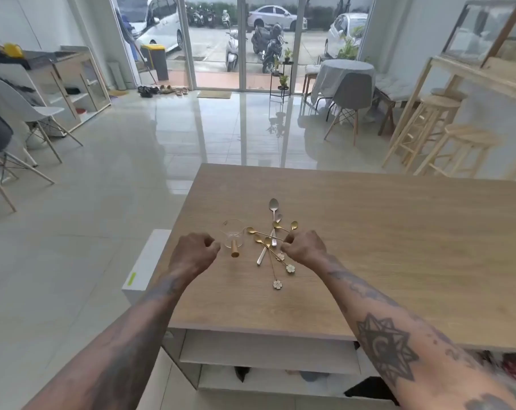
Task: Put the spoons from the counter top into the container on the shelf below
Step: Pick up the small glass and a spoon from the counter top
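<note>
A loose pile of spoons (271,238) lies on the wooden counter top (383,247): several thin gold ones with flower-shaped ends and two longer silver ones. A small glass cup with a wooden handle (233,237) stands just left of the pile. My right hand (302,246) rests at the pile's right side, fingers curled and pinching a gold spoon's thin stem. My left hand (195,252) hovers left of the cup, fingers curled loosely, holding nothing. Below the counter's near edge, white shelves (268,355) show; the container is hidden from me.
A white box (145,261) stands against the counter's left side. Glossy tiled floor stretches ahead to glass doors. Chairs stand at far left, wooden stools (446,143) and a covered round table at far right.
</note>
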The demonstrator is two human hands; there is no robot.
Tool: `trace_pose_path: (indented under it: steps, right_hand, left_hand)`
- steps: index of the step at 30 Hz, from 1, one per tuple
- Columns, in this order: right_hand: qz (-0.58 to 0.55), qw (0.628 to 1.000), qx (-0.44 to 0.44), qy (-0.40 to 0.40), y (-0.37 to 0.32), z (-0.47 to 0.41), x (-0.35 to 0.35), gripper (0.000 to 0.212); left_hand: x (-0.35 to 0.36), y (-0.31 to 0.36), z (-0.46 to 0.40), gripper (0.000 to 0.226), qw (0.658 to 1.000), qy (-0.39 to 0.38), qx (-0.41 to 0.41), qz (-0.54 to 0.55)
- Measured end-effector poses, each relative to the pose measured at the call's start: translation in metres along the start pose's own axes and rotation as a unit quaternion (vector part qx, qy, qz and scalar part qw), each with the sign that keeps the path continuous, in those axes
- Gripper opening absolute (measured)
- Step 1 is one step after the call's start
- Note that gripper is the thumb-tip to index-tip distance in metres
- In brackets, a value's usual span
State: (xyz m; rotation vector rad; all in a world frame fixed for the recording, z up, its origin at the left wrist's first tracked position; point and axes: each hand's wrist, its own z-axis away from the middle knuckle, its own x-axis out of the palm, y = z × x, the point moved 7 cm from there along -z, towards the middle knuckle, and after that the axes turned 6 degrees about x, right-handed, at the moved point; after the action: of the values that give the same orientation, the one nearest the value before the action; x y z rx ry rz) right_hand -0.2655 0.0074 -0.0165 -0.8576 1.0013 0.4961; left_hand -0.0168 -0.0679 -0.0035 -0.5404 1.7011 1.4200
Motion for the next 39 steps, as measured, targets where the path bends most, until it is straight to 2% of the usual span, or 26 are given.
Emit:
trace_pose_path:
  steps: [5, 10, 15, 20, 22, 26, 32, 39]
  right_hand:
    - [0.015, 1.0, 0.014, -0.013, 0.0, -0.014, 0.031, 0.022]
    - [0.063, 0.997, -0.021, 0.044, -0.007, -0.028, 0.054, 0.03]
    - [0.087, 0.992, -0.025, 0.083, -0.016, -0.039, 0.059, 0.027]
    - [0.097, 0.993, -0.002, 0.063, -0.019, -0.043, 0.063, 0.026]
    - [0.09, 0.994, -0.003, 0.055, -0.019, -0.042, 0.064, 0.026]
    - [0.038, 0.998, 0.011, 0.047, -0.014, -0.04, 0.061, 0.024]
    - [-0.018, 0.996, 0.012, 0.091, -0.015, -0.03, 0.044, 0.021]
    - [-0.069, 0.988, 0.007, 0.14, -0.029, -0.016, -0.001, 0.024]
  left_hand:
    - [0.031, -0.011, -0.012, 0.044, 0.991, -0.024, -0.074, 0.11]
    - [0.051, -0.018, -0.02, 0.051, 0.981, -0.03, -0.104, 0.159]
    - [0.066, -0.021, -0.026, 0.044, 0.97, -0.047, -0.118, 0.21]
    - [0.074, -0.023, -0.029, 0.037, 0.948, -0.058, -0.144, 0.279]
    - [0.079, -0.025, -0.03, 0.034, 0.934, -0.06, -0.161, 0.315]
    - [0.093, -0.024, -0.029, 0.025, 0.879, -0.075, -0.208, 0.422]
    - [0.104, -0.016, -0.027, 0.014, 0.836, -0.069, -0.244, 0.486]
    - [0.071, -0.009, -0.023, 0.015, 0.859, -0.067, -0.203, 0.466]
